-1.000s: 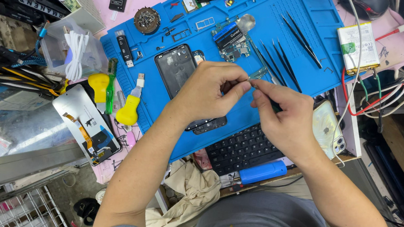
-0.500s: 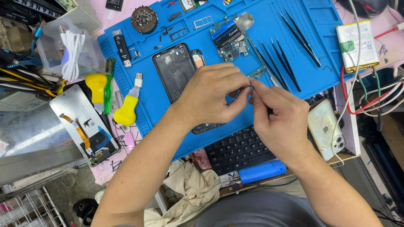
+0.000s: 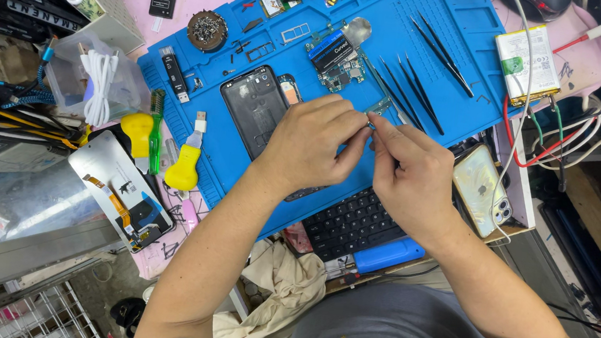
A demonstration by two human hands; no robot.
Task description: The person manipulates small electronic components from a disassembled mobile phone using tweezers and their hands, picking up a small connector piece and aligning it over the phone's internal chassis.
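Looking down from the head camera: pinching a small part between the fingertips of both hands, with the left hand and the right hand brought close together and both clamped on this one piece. Holding it in the air just above the blue mat, a little beyond the knuckles. Too small to tell exactly what kind of piece; greenish and metallic, nothing more to say.

Just beyond the left hand, an open phone shell, dark and lying flat. Just beyond the fingertips, a circuit board; beside it, beyond the right hand, a row of black tweezers. Under both wrists, a black keyboard. Near the outer side of the right hand, a pale phone lying face down. Well apart on the left-hand side, a yellow tool and a loose screen panel.

To do this step well, probably: grip lightly by the edges only, without bending the piece. Rest the wrists on the keyboard edge for steadiness. Work low over the mat, so that a slipped piece lands there and not among the cables. Take tweezers if the fingertips hide the work too much.
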